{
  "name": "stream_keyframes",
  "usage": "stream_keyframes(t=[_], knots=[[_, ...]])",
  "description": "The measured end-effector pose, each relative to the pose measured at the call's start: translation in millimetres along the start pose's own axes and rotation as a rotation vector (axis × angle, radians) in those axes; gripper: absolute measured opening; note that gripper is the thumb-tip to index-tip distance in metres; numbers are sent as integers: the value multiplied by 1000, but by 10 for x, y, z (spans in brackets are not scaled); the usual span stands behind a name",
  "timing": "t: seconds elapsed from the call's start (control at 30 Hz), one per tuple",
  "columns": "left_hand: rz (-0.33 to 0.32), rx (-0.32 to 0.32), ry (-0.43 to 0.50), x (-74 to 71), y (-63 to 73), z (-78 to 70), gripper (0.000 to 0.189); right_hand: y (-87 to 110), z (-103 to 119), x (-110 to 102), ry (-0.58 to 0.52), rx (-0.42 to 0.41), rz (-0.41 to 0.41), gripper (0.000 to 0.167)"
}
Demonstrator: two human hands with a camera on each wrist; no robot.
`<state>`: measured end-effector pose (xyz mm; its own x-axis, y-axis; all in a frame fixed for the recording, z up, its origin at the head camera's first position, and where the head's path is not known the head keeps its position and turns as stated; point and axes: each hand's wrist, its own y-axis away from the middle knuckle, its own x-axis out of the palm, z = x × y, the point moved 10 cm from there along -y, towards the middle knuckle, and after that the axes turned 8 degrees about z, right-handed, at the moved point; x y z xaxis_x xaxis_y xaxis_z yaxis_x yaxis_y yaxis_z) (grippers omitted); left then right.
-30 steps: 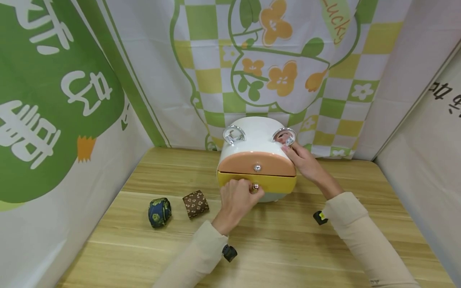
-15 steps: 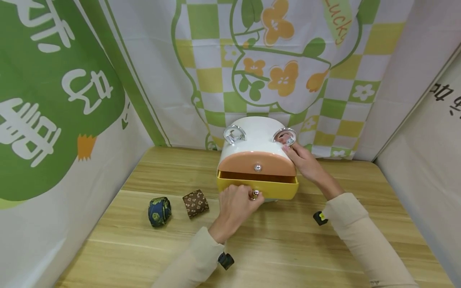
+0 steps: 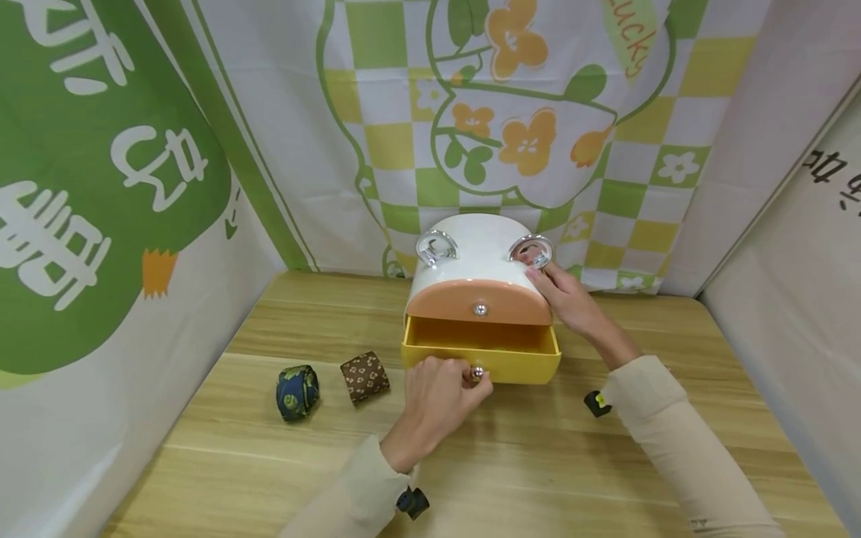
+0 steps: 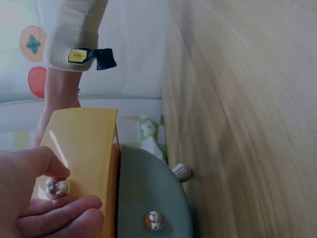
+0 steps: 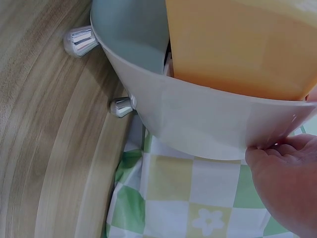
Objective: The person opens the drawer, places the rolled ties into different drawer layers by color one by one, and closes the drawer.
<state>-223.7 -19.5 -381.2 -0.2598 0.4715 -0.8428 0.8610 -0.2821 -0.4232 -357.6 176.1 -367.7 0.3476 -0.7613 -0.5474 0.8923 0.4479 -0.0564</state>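
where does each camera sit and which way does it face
Head: worn on the head, facing forward and down at the glossy yellow drawer; left hand, right hand and both beige sleeves show.
Left wrist: worn there, facing the drawer front and its round silver knob; left hand and right sleeve show.
Right wrist: worn there, facing the curved white cabinet side; right hand shows.
Shared: both wrist views show the drawer and pale wooden table.

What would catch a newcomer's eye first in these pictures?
Probably the yellow drawer, open at the front of the white cabinet, its knob held by the left hand. Next, two shiny round pieces atop the cabinet, then, left of it, a blue roll and a brown roll on the table.
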Motion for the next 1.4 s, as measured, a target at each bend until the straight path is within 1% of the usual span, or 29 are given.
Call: stream_keyframes(t=[0.2,0.27,0.4,0.5,0.77,0.93,1.07,1.2,1.3,1.4], knots=[[-4,18,-36,-49,92,-54,53,-22,25,13,-12,-11,2,62],[-3,25,-37,-60,122,-72,53,-30,28,13,-10,-18,-1,61],[-2,31,-36,-77,175,-104,52,-26,8,7,-2,-5,-5,63],[-3,25,-38,-86,210,-117,51,-15,0,6,0,7,-1,65],[-4,18,-34,-92,277,-148,51,3,18,-2,-10,1,-4,63],[4,0,-36,-73,301,-130,45,-7,24,6,-19,-10,-4,61],[35,-23,-12,-44,318,-95,37,-2,37,-6,-10,-16,-16,60],[99,-48,52,17,356,-23,30,-8,57,-25,-8,-28,-33,56],[158,-78,96,82,420,80,27,-17,67,-18,-12,-37,-30,55],[204,-115,125,135,505,222,24,-18,62,-16,-12,-34,-32,55]])
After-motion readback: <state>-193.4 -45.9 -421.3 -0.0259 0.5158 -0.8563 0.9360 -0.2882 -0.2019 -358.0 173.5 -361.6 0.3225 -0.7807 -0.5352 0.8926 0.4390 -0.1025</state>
